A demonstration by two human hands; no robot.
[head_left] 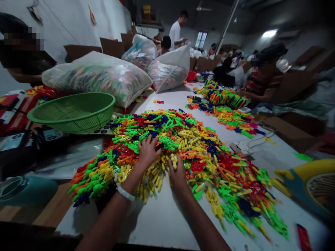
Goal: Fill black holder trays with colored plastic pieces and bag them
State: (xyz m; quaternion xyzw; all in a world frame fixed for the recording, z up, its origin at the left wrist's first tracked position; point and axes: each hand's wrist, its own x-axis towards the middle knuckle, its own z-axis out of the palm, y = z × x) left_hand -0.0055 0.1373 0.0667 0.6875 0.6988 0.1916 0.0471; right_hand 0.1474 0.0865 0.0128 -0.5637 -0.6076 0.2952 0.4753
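A large heap of small plastic pieces [193, 139] in yellow, green, red, orange and dark blue spreads over the white table [154, 223]. My left hand [148, 151], below a pale bangle, reaches onto the heap with fingers apart, touching green and dark blue pieces. Close by on the right, my right hand [179, 172] has its fingers closed around a pale yellow plastic piece [173, 161]. Slim yellow tube-like pieces [157, 179] lie between and under the hands. Sorted-looking rows of pieces [96, 177] lie at the table's left edge.
A green plastic basket [72, 111] and a stuffed clear bag [96, 76] stand at back left. A power strip [242, 148], a yellow-and-blue fan [309, 184] and a red packet [303, 237] are on the right. Co-workers sit behind, with another heap [222, 96] before one.
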